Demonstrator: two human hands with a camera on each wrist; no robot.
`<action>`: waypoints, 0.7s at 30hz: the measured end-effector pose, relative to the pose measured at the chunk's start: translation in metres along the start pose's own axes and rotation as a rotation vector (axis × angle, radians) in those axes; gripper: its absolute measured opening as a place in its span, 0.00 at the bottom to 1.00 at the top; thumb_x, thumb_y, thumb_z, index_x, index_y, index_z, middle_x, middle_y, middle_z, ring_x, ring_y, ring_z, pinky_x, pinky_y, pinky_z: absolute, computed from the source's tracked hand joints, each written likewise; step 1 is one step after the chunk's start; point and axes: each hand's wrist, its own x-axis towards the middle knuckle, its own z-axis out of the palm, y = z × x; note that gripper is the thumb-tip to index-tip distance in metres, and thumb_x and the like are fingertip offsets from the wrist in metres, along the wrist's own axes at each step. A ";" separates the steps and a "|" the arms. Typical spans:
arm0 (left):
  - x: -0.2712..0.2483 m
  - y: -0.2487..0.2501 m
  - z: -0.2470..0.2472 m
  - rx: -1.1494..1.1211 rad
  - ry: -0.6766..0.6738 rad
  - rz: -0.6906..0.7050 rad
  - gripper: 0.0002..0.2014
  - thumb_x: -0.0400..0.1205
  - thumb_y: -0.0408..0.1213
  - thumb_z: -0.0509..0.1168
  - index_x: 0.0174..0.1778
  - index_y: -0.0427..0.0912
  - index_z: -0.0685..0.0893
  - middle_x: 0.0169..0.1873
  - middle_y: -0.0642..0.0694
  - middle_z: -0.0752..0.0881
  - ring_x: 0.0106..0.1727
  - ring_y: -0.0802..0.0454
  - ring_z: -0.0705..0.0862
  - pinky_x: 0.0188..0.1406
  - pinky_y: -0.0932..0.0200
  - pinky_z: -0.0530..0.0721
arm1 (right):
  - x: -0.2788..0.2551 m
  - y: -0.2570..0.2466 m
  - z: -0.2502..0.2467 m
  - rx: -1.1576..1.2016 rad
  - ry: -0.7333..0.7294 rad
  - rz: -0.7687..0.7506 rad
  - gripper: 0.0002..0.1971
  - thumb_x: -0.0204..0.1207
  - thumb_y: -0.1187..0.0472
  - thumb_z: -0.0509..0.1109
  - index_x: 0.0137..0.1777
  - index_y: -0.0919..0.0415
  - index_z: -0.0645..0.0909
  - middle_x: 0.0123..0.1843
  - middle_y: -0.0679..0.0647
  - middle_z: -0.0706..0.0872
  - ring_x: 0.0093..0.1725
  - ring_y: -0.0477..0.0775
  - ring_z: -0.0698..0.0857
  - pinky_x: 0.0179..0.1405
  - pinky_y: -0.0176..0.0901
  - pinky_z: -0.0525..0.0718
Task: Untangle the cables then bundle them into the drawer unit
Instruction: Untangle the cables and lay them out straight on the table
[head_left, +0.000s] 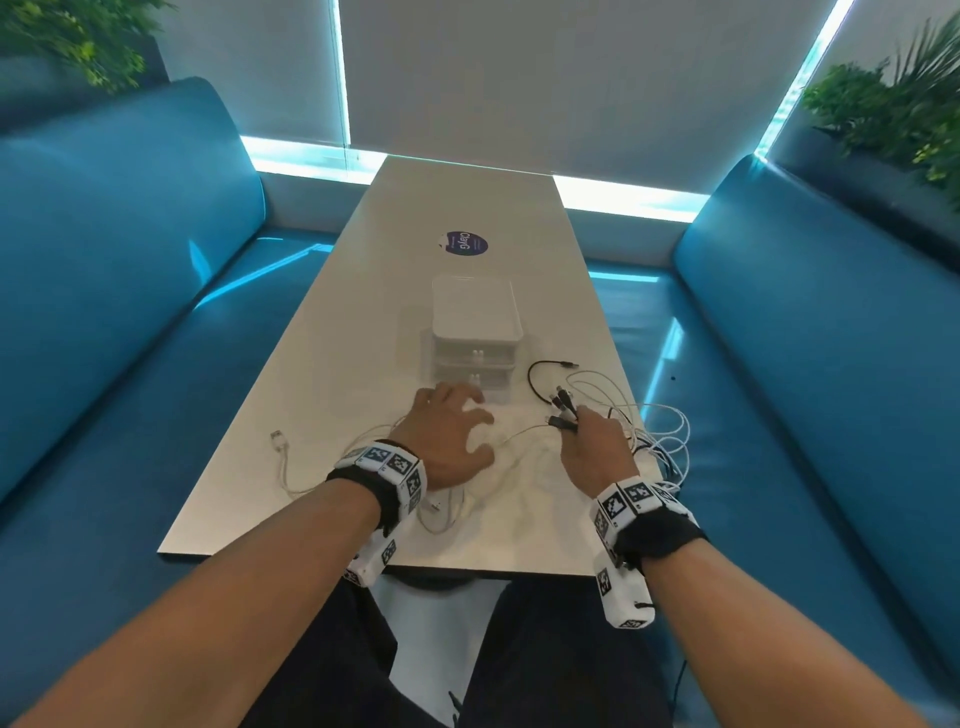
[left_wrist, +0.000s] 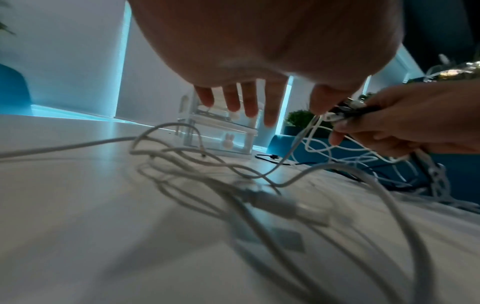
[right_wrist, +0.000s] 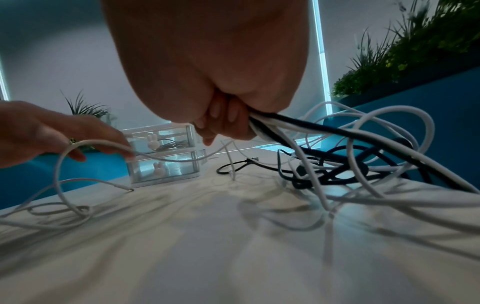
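A clear two-drawer unit (head_left: 475, 338) with rabbit-shaped knobs stands mid-table; both drawers look closed. My right hand (head_left: 574, 423) grips a bunch of black and white cable ends (head_left: 562, 408), its fingers (right_wrist: 228, 123) curled round them. From it a tangle of white and black cables (head_left: 662, 441) spills over the table's right edge. My left hand (head_left: 480, 436) hovers with fingers (left_wrist: 245, 102) spread over loose white cables (left_wrist: 207, 164), just in front of the unit. One white cable with a USB plug (head_left: 278, 435) trails off to the left.
The white table (head_left: 467, 208) has a round dark sticker (head_left: 461, 243) beyond the unit. Blue benches (head_left: 130, 260) flank both sides, with plants (head_left: 893, 104) behind them. A short black cable (head_left: 545, 371) loops to the right of the unit.
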 end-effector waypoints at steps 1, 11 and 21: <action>0.001 0.004 0.003 0.031 -0.056 0.030 0.26 0.81 0.61 0.57 0.69 0.53 0.81 0.74 0.52 0.71 0.76 0.48 0.64 0.78 0.44 0.59 | 0.000 0.000 0.001 0.028 -0.008 -0.007 0.11 0.84 0.58 0.60 0.56 0.64 0.80 0.52 0.66 0.87 0.54 0.71 0.84 0.49 0.56 0.82; 0.016 0.033 0.010 0.197 -0.181 0.030 0.13 0.90 0.39 0.50 0.53 0.45 0.81 0.51 0.45 0.85 0.54 0.43 0.79 0.63 0.44 0.69 | -0.011 -0.022 0.001 0.264 -0.229 -0.249 0.08 0.81 0.61 0.64 0.49 0.57 0.85 0.42 0.54 0.89 0.42 0.55 0.84 0.45 0.49 0.81; 0.009 0.023 0.016 -0.032 -0.230 -0.017 0.19 0.92 0.49 0.48 0.57 0.42 0.80 0.48 0.41 0.85 0.50 0.41 0.81 0.52 0.47 0.76 | -0.008 -0.020 0.003 0.170 -0.256 -0.282 0.09 0.80 0.55 0.68 0.58 0.50 0.84 0.49 0.51 0.90 0.50 0.53 0.86 0.52 0.49 0.83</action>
